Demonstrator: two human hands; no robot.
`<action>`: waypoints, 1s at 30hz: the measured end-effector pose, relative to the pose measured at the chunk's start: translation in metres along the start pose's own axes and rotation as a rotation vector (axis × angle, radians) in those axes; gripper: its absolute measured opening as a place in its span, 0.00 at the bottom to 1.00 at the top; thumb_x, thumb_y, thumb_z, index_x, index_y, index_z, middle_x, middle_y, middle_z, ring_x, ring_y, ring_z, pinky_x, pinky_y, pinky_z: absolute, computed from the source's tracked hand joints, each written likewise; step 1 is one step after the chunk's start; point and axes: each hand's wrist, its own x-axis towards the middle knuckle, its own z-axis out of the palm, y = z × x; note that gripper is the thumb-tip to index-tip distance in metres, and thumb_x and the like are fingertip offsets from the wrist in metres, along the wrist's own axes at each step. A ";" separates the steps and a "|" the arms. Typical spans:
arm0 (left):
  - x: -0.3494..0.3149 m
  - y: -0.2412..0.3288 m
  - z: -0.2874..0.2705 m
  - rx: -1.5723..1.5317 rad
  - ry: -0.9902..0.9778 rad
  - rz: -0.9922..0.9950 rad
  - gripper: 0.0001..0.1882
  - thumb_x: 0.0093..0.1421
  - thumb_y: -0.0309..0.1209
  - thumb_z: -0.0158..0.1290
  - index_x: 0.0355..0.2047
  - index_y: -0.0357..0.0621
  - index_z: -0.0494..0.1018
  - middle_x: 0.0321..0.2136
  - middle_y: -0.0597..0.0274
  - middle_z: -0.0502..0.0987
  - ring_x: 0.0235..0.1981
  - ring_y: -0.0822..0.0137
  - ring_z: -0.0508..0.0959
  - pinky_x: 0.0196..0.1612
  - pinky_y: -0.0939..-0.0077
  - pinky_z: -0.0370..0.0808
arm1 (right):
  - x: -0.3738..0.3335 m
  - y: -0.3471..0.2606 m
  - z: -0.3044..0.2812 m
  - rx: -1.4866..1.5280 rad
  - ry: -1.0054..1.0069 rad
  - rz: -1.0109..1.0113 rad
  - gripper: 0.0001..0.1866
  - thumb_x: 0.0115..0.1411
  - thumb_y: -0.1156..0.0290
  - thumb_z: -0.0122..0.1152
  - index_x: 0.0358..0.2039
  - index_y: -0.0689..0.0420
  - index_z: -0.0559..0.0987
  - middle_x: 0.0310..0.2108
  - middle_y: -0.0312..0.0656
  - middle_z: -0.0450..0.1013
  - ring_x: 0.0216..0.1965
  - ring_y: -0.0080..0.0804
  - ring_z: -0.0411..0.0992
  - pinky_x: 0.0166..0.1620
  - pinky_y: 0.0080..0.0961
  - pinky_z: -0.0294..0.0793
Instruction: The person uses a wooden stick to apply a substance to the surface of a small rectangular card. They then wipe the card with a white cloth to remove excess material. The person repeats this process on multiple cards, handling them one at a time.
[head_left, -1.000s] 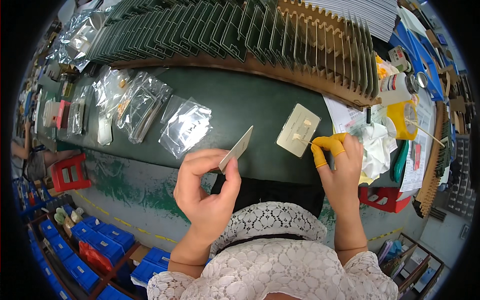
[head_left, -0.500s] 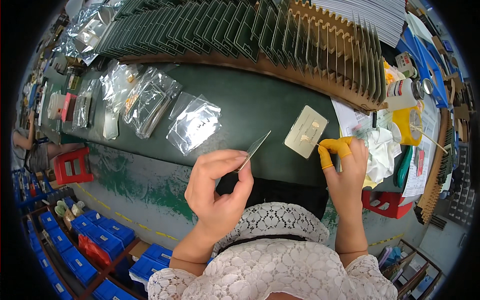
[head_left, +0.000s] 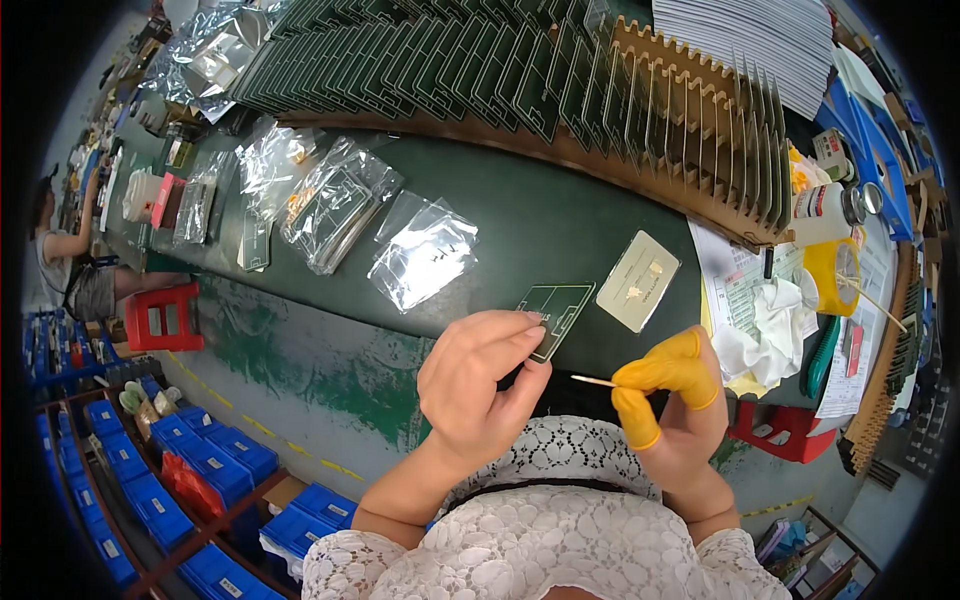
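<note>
My left hand (head_left: 480,385) pinches a thin green board (head_left: 562,308) by its near left edge. Pale lines mark the board's face, which is tilted up toward me. In my right hand (head_left: 675,400), with yellow finger covers on the thumb and fingers, is a thin wooden stick (head_left: 597,380). Its pale tip points left, just below the board and apart from it. A cream-coloured card (head_left: 625,305) with smears of pale paste lies on the green table (head_left: 510,200), beyond my right hand.
A brown slotted rack (head_left: 640,190) of several upright green boards spans the table's back. Clear plastic bags (head_left: 425,255) lie to the left. At right are a white cloth (head_left: 770,330), a yellow container (head_left: 830,275), a bottle (head_left: 822,215) and papers. Red stools (head_left: 165,318) stand beside the table.
My right hand has drawn the stick back from the cream card toward the board. My left hand has turned the board from edge-on so its lined face shows. The whole view has shifted slightly.
</note>
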 end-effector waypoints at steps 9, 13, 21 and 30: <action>0.000 0.000 -0.002 0.008 -0.008 0.019 0.21 0.40 0.13 0.62 0.37 0.35 0.75 0.34 0.53 0.80 0.32 0.55 0.81 0.35 0.69 0.79 | 0.000 -0.002 0.012 -0.153 0.042 -0.096 0.16 0.45 0.78 0.73 0.36 0.54 0.81 0.30 0.38 0.71 0.31 0.34 0.65 0.32 0.27 0.63; 0.000 -0.001 -0.002 0.004 -0.004 0.019 0.21 0.40 0.12 0.62 0.37 0.35 0.75 0.34 0.52 0.80 0.32 0.55 0.81 0.35 0.69 0.79 | 0.001 -0.003 0.013 -0.194 0.042 -0.126 0.16 0.45 0.78 0.74 0.36 0.54 0.81 0.30 0.37 0.71 0.31 0.34 0.65 0.33 0.28 0.63; 0.000 -0.001 -0.001 0.009 0.000 0.025 0.21 0.40 0.12 0.62 0.37 0.35 0.74 0.34 0.52 0.80 0.32 0.55 0.81 0.35 0.69 0.79 | 0.002 -0.003 0.014 -0.203 0.040 -0.131 0.16 0.45 0.78 0.74 0.37 0.54 0.81 0.31 0.38 0.71 0.31 0.35 0.65 0.32 0.27 0.64; 0.000 -0.001 0.000 0.005 -0.006 0.031 0.20 0.40 0.13 0.62 0.36 0.35 0.74 0.34 0.52 0.80 0.32 0.55 0.81 0.35 0.69 0.79 | 0.000 -0.002 0.012 -0.194 0.048 -0.122 0.16 0.46 0.78 0.73 0.37 0.54 0.81 0.31 0.38 0.71 0.31 0.35 0.65 0.32 0.27 0.64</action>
